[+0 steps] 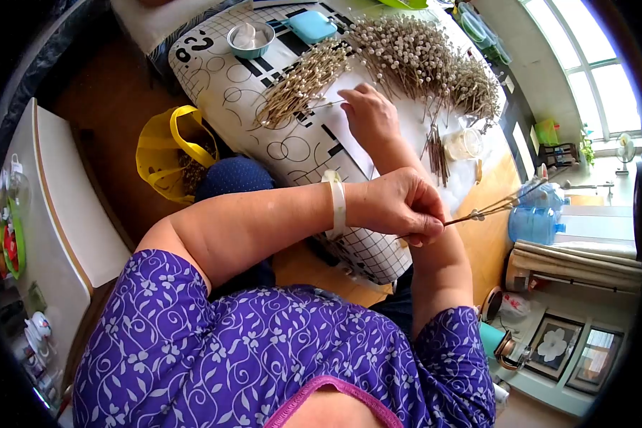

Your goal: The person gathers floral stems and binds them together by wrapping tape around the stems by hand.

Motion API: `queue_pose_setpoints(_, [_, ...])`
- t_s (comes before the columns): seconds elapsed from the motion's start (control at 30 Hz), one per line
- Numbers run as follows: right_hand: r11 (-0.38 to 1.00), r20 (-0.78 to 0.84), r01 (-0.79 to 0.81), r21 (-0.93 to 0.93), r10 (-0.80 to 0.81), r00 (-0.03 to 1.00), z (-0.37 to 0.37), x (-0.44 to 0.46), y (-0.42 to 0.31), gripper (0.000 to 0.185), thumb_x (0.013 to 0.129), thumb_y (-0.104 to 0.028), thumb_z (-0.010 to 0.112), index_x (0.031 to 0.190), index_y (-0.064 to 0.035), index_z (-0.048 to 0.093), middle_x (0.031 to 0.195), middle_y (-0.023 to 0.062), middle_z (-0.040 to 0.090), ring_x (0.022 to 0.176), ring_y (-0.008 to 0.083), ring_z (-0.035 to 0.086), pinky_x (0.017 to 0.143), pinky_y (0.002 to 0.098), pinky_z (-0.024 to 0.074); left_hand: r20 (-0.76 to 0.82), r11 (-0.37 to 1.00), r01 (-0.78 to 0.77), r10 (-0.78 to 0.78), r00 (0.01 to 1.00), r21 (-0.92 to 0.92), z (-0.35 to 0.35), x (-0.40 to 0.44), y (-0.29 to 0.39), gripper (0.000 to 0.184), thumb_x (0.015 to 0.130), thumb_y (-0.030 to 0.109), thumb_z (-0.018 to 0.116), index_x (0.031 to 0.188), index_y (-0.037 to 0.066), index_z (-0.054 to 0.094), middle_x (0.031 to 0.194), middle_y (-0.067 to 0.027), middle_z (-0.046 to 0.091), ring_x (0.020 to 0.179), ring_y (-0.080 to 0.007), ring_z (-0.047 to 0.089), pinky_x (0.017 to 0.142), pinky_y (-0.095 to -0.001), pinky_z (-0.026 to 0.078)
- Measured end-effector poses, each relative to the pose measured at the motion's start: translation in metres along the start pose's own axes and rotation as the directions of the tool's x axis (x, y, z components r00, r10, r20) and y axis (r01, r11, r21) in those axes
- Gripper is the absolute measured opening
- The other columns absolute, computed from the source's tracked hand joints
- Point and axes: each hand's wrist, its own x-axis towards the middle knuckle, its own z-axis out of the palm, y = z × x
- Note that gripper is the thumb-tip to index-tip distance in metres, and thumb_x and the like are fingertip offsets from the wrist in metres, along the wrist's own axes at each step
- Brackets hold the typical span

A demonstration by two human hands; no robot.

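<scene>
My left hand (pixel 401 205), with a pale bracelet at the wrist, pinches a few thin brown dried stems (pixel 481 212). They point right and carry small pale heads. The left forearm crosses over my right arm. Farther off, my right hand (pixel 372 114) reaches left over the table, a thin dried stem (pixel 327 105) at its fingertips. That stem's far end lies by the smaller bundle of dried stems (pixel 303 78). Behind the right hand spreads a large pile of dried stems with round whitish heads (pixel 421 53). Short bare stems (pixel 437 153) lie beside the right forearm.
The patterned tablecloth (pixel 292 150) holds a teal bowl (pixel 251 41) with white material, a light-blue case (pixel 312 27) and a clear jar (pixel 464 145). A yellow bag (pixel 165 157) with plant scraps stands left of the table. A blue water bottle (pixel 533 222) is at right.
</scene>
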Motion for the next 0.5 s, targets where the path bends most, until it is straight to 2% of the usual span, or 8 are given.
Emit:
queue_pose_setpoints(0.07, [0.996, 0.032, 0.052, -0.075, -0.049, 0.998, 0.010, 0.008, 0.000, 0.017, 0.078, -0.011, 0.051, 0.091, -0.0147, 0.061, 0.084, 0.0056, 0.056, 0.078, 0.0246, 0.057, 0.066, 0.0347, 0.0460, -0.022, 1.000, 0.026, -0.026, 0.999, 0.015, 0.001, -0.003, 0.003, 0.008, 0.080, 0.003, 0.058, 0.079, -0.004, 0.057, 0.066, -0.0058, 0.058, 0.059, -0.0093, 0.054, 0.054, -0.0218, 0.046])
queue_pose_setpoints(0.13, [0.934, 0.178, 0.223, -0.279, -0.178, 0.968, 0.002, 0.015, -0.003, 0.010, 0.076, -0.008, 0.050, 0.081, -0.0112, 0.058, 0.079, 0.0056, 0.055, 0.074, 0.0249, 0.057, 0.064, 0.0355, 0.0467, 0.017, 0.999, 0.038, -0.038, 0.999, -0.004, 0.000, -0.004, 0.002, 0.008, 0.080, 0.004, 0.058, 0.078, -0.004, 0.057, 0.066, -0.0056, 0.058, 0.058, -0.0090, 0.054, 0.054, -0.0217, 0.046])
queue_pose_setpoints(0.17, [0.909, 0.170, 0.284, -0.305, -0.241, 0.955, -0.005, 0.015, -0.004, 0.006, 0.074, -0.006, 0.049, 0.076, -0.0102, 0.054, 0.076, 0.0056, 0.053, 0.070, 0.0227, 0.058, 0.060, 0.0356, 0.0471, 0.029, 0.999, 0.040, -0.040, 0.999, 0.020, 0.000, -0.004, 0.005, 0.009, 0.080, 0.005, 0.058, 0.077, -0.003, 0.056, 0.065, -0.0050, 0.058, 0.057, -0.0086, 0.053, 0.054, -0.0215, 0.045])
queue_pose_setpoints(0.27, [0.821, 0.208, 0.379, -0.426, -0.318, 0.925, -0.024, 0.007, 0.007, 0.012, 0.076, -0.008, 0.051, 0.086, -0.0140, 0.050, 0.068, 0.0019, 0.052, 0.059, 0.0159, 0.057, 0.047, 0.0290, 0.0461, 0.077, 0.999, 0.037, -0.038, 0.996, 0.021, 0.002, -0.004, 0.002, 0.009, 0.080, 0.005, 0.058, 0.077, -0.003, 0.056, 0.065, -0.0048, 0.058, 0.057, -0.0083, 0.053, 0.053, -0.0214, 0.045])
queue_pose_setpoints(0.3, [0.812, 0.145, 0.374, -0.449, -0.346, 0.927, -0.035, 0.002, 0.008, 0.012, 0.077, -0.010, 0.052, 0.088, -0.0145, 0.049, 0.064, 0.0009, 0.052, 0.055, 0.0144, 0.056, 0.044, 0.0269, 0.0450, 0.093, 0.999, 0.035, -0.037, 0.995, 0.027, 0.002, -0.004, 0.000, 0.008, 0.080, 0.005, 0.058, 0.077, -0.003, 0.056, 0.064, -0.0046, 0.057, 0.057, -0.0081, 0.053, 0.052, -0.0211, 0.044])
queue_pose_setpoints(0.33, [0.874, 0.203, 0.300, -0.383, -0.237, 0.950, -0.049, -0.002, 0.009, 0.016, 0.077, -0.010, 0.052, 0.092, -0.0116, 0.050, 0.075, 0.0039, 0.058, 0.067, 0.0198, 0.060, 0.055, 0.0301, 0.0493, 0.099, 0.999, 0.031, -0.032, 0.995, 0.020, 0.003, -0.004, -0.003, 0.008, 0.080, 0.005, 0.058, 0.077, -0.003, 0.056, 0.064, -0.0046, 0.057, 0.057, -0.0081, 0.053, 0.052, -0.0211, 0.044])
queue_pose_setpoints(0.4, [0.887, -0.052, 0.367, -0.282, -0.396, 0.917, -0.067, -0.013, 0.027, 0.015, 0.077, -0.010, 0.052, 0.092, -0.0122, 0.052, 0.078, 0.0035, 0.059, 0.068, 0.0195, 0.060, 0.055, 0.0306, 0.0485, 0.149, 0.997, 0.065, -0.060, 0.987, -0.032, 0.006, -0.006, -0.007, 0.008, 0.079, 0.005, 0.058, 0.078, -0.003, 0.056, 0.064, -0.0044, 0.057, 0.057, -0.0083, 0.053, 0.053, -0.0215, 0.044])
queue_pose_setpoints(0.5, [0.875, 0.141, 0.410, -0.257, -0.385, 0.912, -0.079, -0.034, 0.048, 0.015, 0.078, -0.011, 0.053, 0.093, -0.0122, 0.054, 0.089, 0.0027, 0.061, 0.077, 0.0180, 0.060, 0.060, 0.0304, 0.0490, 0.168, 0.994, 0.105, -0.103, 0.980, -0.006, 0.014, -0.010, -0.010, 0.008, 0.080, 0.005, 0.058, 0.078, -0.002, 0.056, 0.064, -0.0036, 0.057, 0.057, -0.0083, 0.053, 0.053, -0.0222, 0.044])
